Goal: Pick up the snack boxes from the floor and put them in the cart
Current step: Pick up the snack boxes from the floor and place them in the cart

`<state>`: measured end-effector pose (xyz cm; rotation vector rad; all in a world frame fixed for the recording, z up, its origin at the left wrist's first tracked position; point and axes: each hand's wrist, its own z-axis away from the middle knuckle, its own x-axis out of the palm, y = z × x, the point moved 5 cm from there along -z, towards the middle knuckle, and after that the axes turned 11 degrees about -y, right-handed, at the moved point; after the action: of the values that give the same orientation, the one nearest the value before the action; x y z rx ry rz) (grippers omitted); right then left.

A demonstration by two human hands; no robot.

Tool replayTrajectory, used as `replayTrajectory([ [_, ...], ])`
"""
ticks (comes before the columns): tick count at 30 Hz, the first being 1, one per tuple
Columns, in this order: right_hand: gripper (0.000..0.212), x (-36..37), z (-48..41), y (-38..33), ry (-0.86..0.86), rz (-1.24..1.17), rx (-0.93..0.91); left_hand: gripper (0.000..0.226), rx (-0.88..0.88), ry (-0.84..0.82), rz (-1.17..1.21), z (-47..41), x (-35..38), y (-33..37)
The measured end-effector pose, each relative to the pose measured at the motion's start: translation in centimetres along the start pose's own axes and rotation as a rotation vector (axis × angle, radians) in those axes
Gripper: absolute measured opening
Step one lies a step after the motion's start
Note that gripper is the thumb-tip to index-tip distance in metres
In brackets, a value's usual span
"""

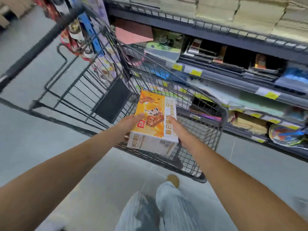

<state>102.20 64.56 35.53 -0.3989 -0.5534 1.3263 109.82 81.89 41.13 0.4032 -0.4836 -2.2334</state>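
An orange and white snack box point(154, 119) with a nut picture on top is held between both my hands over the near end of the dark wire cart point(208, 130). My left hand point(129, 121) grips its left side, and my right hand point(179, 130) grips its right side. The box is tilted and hangs above the cart's basket. Several colourful packages point(78, 32) stand in the far part of the cart. The frame is blurred by motion.
Store shelves point(233, 77) with yellow price tags and goods run along the right, close to the cart. The cart's handle bar point(41, 45) crosses the upper left. Grey floor point(33, 147) lies to the left and below. My legs and a shoe point(173, 180) are underneath.
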Motion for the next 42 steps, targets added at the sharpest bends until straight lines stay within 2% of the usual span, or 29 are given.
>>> replayTrajectory([
  [3,0.040,0.4,-2.8,-0.2,0.025,-0.073,0.073,0.060,-0.052,-0.044,0.019,-3.0,-1.7,0.4],
  [4,0.038,0.3,-4.0,-0.1,0.039,-0.074,0.101,0.063,-0.073,-0.047,0.030,-4.0,-2.2,0.4],
  [10,0.052,1.0,-11.5,0.3,0.111,-0.126,0.199,0.079,-0.167,-0.129,-0.071,-12.9,-5.6,0.1],
  [15,0.052,1.9,-18.0,0.7,0.142,-0.155,0.217,0.076,-0.193,-0.119,-0.155,-20.0,-7.7,0.0],
  [18,0.038,2.0,-21.1,0.8,0.205,-0.156,0.203,0.030,-0.097,-0.064,-0.272,-22.1,-8.3,1.4],
  [21,0.052,2.1,-23.9,1.0,0.207,-0.227,0.157,0.010,-0.044,-0.057,-0.294,-24.9,-9.0,1.9],
  [24,0.047,2.5,-26.0,1.6,0.199,-0.299,0.138,0.033,-0.053,-0.042,-0.356,-27.5,-10.0,2.1],
  [28,0.047,3.3,-28.3,2.7,0.157,-0.436,0.119,0.031,-0.039,0.008,-0.326,-29.6,-10.4,1.6],
  [34,0.037,3.8,-29.6,2.1,0.158,-0.366,0.099,0.021,0.054,0.001,-0.149,-29.4,-9.7,1.8],
  [39,0.036,3.5,-28.5,1.7,0.211,-0.365,0.104,0.046,0.052,-0.066,-0.023,-28.5,-9.0,3.0],
  [42,0.034,3.3,-26.8,1.4,0.217,-0.399,0.076,0.047,0.009,-0.076,0.068,-27.2,-8.6,4.0],
])
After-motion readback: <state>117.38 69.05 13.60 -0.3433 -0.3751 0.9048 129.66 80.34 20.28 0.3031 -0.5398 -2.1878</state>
